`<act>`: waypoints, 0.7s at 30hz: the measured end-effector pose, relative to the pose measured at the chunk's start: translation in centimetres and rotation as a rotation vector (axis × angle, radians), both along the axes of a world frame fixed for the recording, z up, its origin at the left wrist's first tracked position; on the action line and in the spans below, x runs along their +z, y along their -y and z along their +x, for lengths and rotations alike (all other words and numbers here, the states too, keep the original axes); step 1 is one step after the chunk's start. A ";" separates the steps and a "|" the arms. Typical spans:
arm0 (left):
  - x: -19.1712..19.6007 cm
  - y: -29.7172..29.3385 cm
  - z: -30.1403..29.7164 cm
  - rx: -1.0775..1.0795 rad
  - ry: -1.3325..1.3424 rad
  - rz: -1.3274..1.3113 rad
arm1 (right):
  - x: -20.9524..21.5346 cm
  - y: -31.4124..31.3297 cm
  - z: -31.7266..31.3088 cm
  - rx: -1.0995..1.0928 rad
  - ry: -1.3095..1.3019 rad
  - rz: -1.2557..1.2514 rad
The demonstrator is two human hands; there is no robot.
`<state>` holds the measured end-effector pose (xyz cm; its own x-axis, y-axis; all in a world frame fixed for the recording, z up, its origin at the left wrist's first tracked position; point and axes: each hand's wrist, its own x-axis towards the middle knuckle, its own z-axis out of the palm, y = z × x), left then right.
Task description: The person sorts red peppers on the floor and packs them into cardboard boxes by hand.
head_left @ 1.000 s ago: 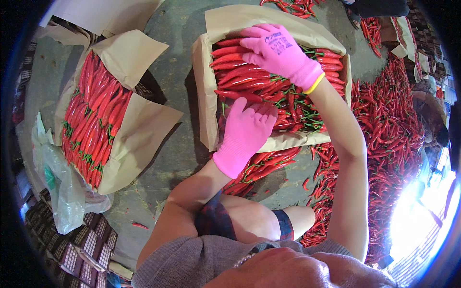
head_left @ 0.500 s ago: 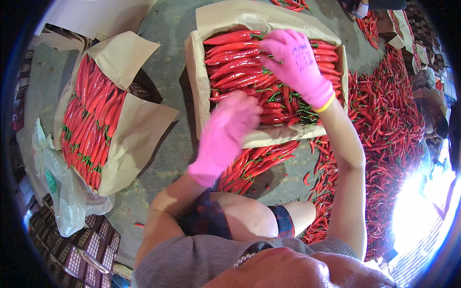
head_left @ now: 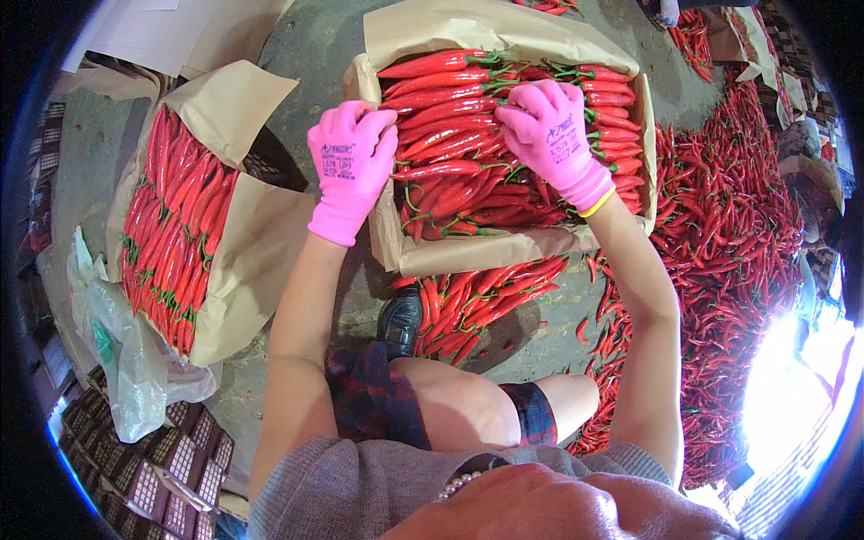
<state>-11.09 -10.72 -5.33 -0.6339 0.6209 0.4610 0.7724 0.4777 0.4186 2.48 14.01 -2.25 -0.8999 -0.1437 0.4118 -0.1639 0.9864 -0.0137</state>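
Observation:
An open box lined with brown paper (head_left: 495, 31) holds long red chili peppers (head_left: 450, 121) laid in rows, their green stems toward the middle. My left hand (head_left: 349, 166), in a pink glove, is at the box's left rim, its bent fingers closed at the tip end of a pepper in the left row. My right hand (head_left: 551, 135), also pink-gloved, reaches over the middle of the box. Its fingers curl down at the stem end of the same row, closed on a pepper there. The fingertips are partly hidden. Looser peppers (head_left: 459, 193) lie in the box's near part.
A large heap of red peppers (head_left: 720, 234) spreads on the floor at right. A smaller pile (head_left: 486, 301) lies just below the box. At left stands another paper-lined box of peppers (head_left: 171, 243), beside a clear plastic bag (head_left: 126, 360). My shoe (head_left: 400, 319) is near the box's corner.
My left hand has moved up and left, from the box's near-left part to its left rim. My right hand has come slightly down. Peppers in the near part now show more.

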 end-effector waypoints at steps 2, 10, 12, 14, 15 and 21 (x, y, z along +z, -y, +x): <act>0.1 0.3 0.6 0.007 0.021 0.049 | -0.6 -0.2 -0.1 -0.012 -0.014 0.001; 0.7 2.3 2.1 0.018 0.243 0.307 | 1.1 0.1 -0.1 -0.137 -0.054 -0.306; -0.5 2.4 3.2 0.086 0.297 0.196 | 1.7 1.5 -0.1 -0.274 -0.105 -0.920; -1.9 3.5 4.5 0.085 0.496 0.027 | 1.8 2.2 0.6 -0.318 -0.104 -1.288; -3.2 4.3 5.2 0.101 0.601 0.014 | 1.3 3.2 0.8 -0.364 -0.150 -1.469; -2.8 2.9 3.4 0.036 0.939 0.040 | -1.2 4.0 3.1 -0.391 -0.126 -0.969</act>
<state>-7.71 -13.59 -8.12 -0.7756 0.5886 -0.2281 0.0956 0.4668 0.8792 5.58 10.03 -3.41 -0.7555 0.5879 0.2891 0.1082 0.5473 -0.8299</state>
